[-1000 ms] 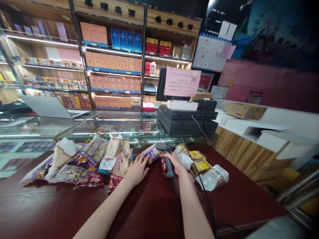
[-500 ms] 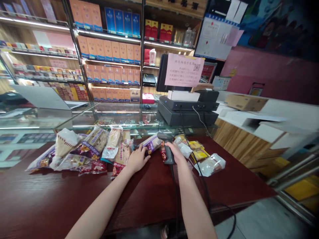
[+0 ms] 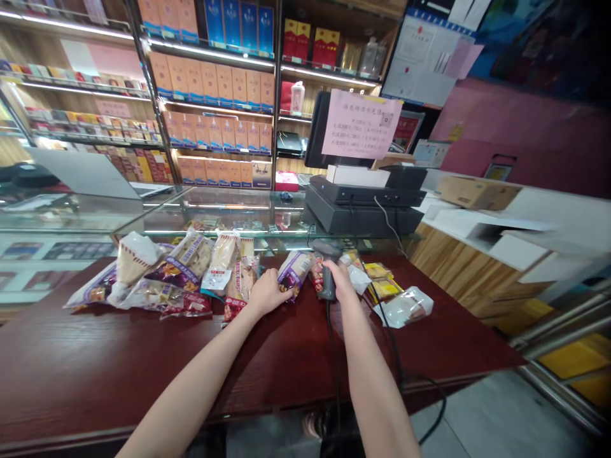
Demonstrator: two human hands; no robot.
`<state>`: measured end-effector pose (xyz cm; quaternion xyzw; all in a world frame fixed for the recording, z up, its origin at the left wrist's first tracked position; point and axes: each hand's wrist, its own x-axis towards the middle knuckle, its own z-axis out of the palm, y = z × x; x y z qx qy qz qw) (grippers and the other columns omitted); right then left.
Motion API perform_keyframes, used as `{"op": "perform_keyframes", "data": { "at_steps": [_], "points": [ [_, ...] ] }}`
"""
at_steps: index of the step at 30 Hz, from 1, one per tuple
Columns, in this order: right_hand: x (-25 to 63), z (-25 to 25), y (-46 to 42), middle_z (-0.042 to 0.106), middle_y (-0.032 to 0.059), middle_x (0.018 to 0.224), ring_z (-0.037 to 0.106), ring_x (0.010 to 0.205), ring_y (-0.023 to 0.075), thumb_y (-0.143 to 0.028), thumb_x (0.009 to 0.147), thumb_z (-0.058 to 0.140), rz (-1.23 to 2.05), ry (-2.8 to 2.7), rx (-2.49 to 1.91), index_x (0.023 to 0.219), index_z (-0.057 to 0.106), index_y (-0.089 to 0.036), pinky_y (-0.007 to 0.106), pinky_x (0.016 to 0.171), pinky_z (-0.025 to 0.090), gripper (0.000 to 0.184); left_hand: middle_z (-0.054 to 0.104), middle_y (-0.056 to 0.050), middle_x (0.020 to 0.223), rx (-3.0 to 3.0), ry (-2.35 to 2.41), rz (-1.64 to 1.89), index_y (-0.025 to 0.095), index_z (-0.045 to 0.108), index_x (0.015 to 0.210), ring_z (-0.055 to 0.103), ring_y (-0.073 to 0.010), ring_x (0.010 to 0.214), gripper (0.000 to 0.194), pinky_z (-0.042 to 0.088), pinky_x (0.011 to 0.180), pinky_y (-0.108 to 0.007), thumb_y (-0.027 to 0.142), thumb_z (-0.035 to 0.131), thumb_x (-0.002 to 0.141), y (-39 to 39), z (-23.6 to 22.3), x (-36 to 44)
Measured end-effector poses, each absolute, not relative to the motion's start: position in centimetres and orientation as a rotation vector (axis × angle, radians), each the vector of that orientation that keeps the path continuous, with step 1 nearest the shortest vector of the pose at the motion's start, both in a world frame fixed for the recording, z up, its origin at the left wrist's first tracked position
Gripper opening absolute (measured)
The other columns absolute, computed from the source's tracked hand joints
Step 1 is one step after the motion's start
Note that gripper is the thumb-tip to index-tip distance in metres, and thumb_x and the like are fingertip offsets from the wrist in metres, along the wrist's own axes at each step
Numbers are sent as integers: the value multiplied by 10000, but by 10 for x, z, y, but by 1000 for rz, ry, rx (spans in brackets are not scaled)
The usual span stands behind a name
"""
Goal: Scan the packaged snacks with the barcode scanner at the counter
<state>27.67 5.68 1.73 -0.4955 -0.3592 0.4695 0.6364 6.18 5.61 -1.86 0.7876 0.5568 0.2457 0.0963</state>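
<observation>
My left hand (image 3: 267, 294) is closed on the near left edge of a purple-and-white snack packet (image 3: 296, 270), its thumb against the wrapper. The packet stands tilted on the dark red counter, a barcode label near its top. In my right hand (image 3: 340, 280) is a dark grey barcode scanner (image 3: 327, 280), my fingers wrapped round its handle. The scanner's head is just right of the packet. Partly hidden behind it is a red snack packet (image 3: 316, 272). To the left of my left hand lies a pile of packaged snacks (image 3: 188, 261).
Yellow packets (image 3: 382, 283) and a clear-and-white packet (image 3: 408, 308) lie at the right. The scanner's black cable (image 3: 334, 350) hangs over the counter's front edge. Behind stand a glass display case (image 3: 229, 207), a till (image 3: 365, 207) and a laptop (image 3: 86, 172).
The snack packet has turned from lying slantwise to more upright, its barcode now showing. My left hand's fingers have curled in on it. The scanner stays in my right hand.
</observation>
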Motion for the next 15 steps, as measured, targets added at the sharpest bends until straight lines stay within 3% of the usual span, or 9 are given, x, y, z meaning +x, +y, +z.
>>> {"op": "perform_keyframes", "data": {
  "at_steps": [5,11,15],
  "points": [
    [272,24,53,758,21,854,691,583,170,-301,575,722,1094,-766,-1005,934,621,-202,224,441,488,386,620,-111,1130,1885,1443,1191,171,476,1167,623,-254,1042,515,473,924,-383,469,654,786,56,-11,53],
    [269,32,46,750,21,806,641,512,149,-330,584,747,1115,-761,-930,950,610,-194,225,402,464,413,537,-134,1216,1891,1395,1863,168,414,1262,547,-270,1164,608,434,1011,-430,390,701,774,58,13,29],
    [264,31,43,707,8,689,619,501,145,-362,658,729,1175,-853,-877,951,618,-184,246,442,491,360,519,-164,1238,2114,1636,1956,159,408,1309,497,-331,1215,664,405,1033,-500,348,727,758,68,15,6]
  ]
}}
